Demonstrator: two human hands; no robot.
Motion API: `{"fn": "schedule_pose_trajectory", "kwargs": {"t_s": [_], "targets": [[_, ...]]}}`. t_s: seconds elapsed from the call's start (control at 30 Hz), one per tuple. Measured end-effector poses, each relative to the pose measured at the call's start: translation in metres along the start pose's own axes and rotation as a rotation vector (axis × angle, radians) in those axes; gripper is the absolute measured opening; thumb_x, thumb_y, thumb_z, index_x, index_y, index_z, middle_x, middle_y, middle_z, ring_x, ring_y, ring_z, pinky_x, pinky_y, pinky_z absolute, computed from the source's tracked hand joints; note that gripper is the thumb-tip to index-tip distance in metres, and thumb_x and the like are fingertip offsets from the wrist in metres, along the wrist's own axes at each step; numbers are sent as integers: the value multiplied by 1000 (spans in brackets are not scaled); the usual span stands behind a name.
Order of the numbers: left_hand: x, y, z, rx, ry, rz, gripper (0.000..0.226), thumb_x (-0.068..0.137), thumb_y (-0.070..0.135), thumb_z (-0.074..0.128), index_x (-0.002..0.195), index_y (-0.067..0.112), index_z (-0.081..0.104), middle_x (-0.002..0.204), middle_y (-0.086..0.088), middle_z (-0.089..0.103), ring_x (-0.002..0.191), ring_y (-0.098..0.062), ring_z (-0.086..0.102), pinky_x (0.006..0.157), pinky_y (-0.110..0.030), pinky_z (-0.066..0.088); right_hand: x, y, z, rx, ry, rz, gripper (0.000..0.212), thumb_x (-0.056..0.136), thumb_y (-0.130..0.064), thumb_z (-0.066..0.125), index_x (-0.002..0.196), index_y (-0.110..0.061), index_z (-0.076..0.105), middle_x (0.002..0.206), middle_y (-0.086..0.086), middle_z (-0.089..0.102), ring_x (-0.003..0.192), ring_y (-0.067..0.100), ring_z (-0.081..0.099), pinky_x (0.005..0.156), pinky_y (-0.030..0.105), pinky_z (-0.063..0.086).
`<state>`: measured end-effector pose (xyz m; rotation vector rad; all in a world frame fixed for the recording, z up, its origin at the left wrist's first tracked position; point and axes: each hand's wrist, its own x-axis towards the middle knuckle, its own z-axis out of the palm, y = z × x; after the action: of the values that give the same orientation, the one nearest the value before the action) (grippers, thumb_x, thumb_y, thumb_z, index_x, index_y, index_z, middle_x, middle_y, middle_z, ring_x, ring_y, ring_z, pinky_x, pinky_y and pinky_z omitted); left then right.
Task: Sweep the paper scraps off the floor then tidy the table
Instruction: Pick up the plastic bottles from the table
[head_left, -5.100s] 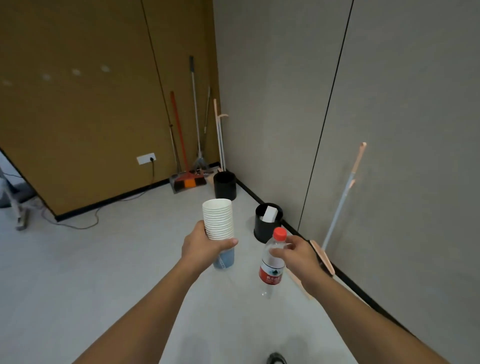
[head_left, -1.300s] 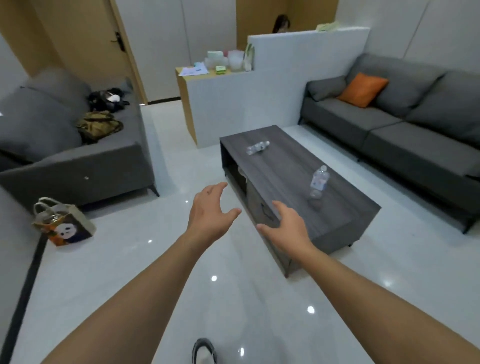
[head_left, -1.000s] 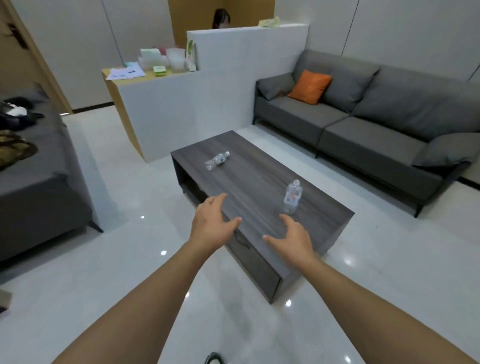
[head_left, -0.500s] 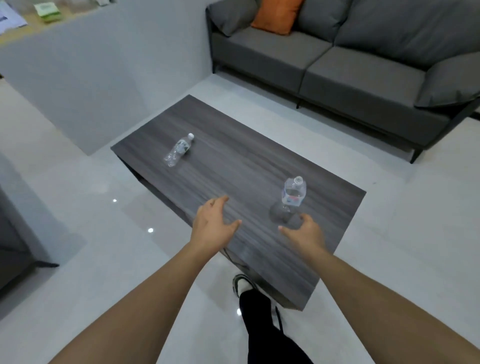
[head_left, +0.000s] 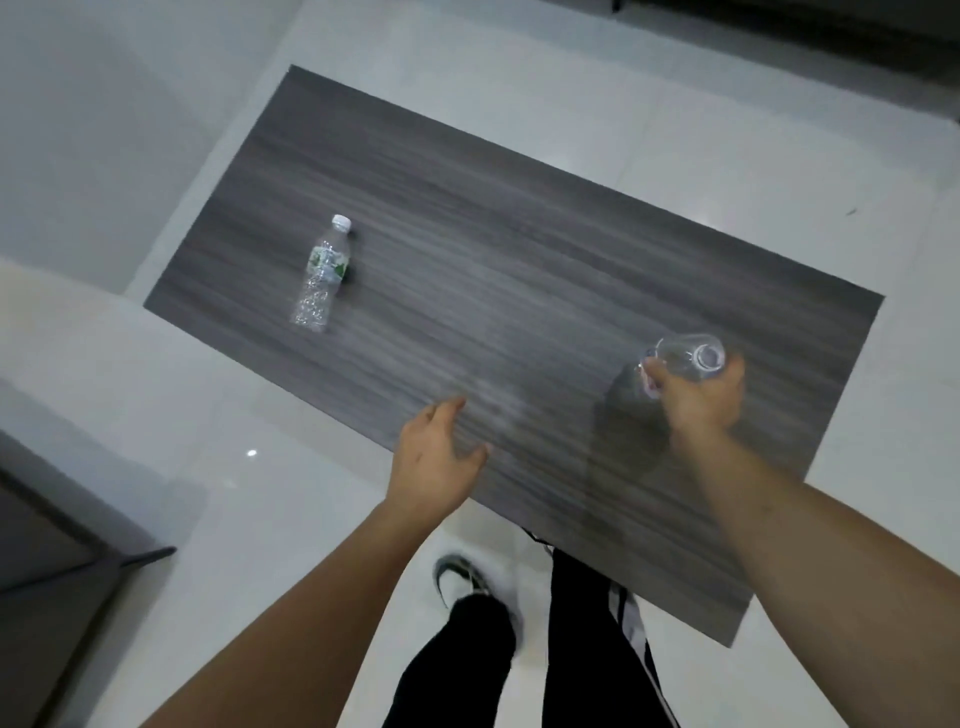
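I look straight down on a dark wood-grain coffee table (head_left: 519, 218). My right hand (head_left: 698, 402) is wrapped around an upright clear plastic bottle (head_left: 688, 356) with no cap, near the table's right end. My left hand (head_left: 434, 460) hovers over the near edge with fingers spread and nothing in it. A second clear bottle (head_left: 322, 273) with a white cap and green label lies on its side toward the table's left end, well beyond my left hand.
Glossy white floor (head_left: 182, 467) surrounds the table. A dark grey sofa corner (head_left: 47, 561) sits at lower left, and a dark sofa base (head_left: 831, 31) runs along the top right. My legs and a shoe (head_left: 467, 582) stand against the near edge.
I have stepped up to the table and my view has tipped down. My right hand, open half a second ago, has closed on the upright bottle. My left hand stays open.
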<state>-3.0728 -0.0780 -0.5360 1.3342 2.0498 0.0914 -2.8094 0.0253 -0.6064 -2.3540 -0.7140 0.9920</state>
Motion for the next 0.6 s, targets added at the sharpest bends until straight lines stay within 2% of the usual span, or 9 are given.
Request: {"fn": "schedule_pose_trajectory", "kwargs": {"t_s": [0.07,0.13,0.3,0.4,0.5,0.6], "targets": [[23,-16,-3,10,-38,-10,66,86,41,66,144,24,40,144,-5,45,132,-25,39,106,-35,35,-7,-8,25,-37,9,-32,86,54,-50,89,126,-22,53,124,5,65,111,29,63,93,37,49],[46,-30,-6,5,-75,-8,65,86,39,66,143,22,41,142,-7,46,131,-26,41,106,-33,34,-28,-20,58,-87,-36,-94,82,52,-48,91,122,-22,56,119,5,67,108,29,64,92,37,50],[111,-88,-35,-74,-96,8,66,81,38,71,138,17,48,137,-10,52,126,-29,46,107,-35,35,-117,-51,166,-103,-170,-201,91,54,-35,95,135,-22,55,131,5,60,119,25,58,96,28,42],[166,-138,-69,-52,16,3,64,80,33,72,136,13,50,135,-13,51,124,-33,46,105,-37,33,-157,-77,232,-108,-170,-251,92,54,-33,94,136,-21,54,131,4,59,119,23,57,97,26,41],[216,-186,-105,-8,195,-73,64,79,31,70,135,11,48,135,-16,49,120,-36,45,100,-42,36,-192,-101,290,-143,-193,-291,91,53,-37,92,134,-24,54,129,0,60,116,20,59,97,29,46],[266,-220,-125,9,228,-186,77,76,39,72,140,14,38,140,-17,42,124,-38,40,99,-45,38,-223,-117,333,-135,-185,-301,91,55,-36,92,135,-25,52,131,-2,58,115,16,57,94,25,44]]}}
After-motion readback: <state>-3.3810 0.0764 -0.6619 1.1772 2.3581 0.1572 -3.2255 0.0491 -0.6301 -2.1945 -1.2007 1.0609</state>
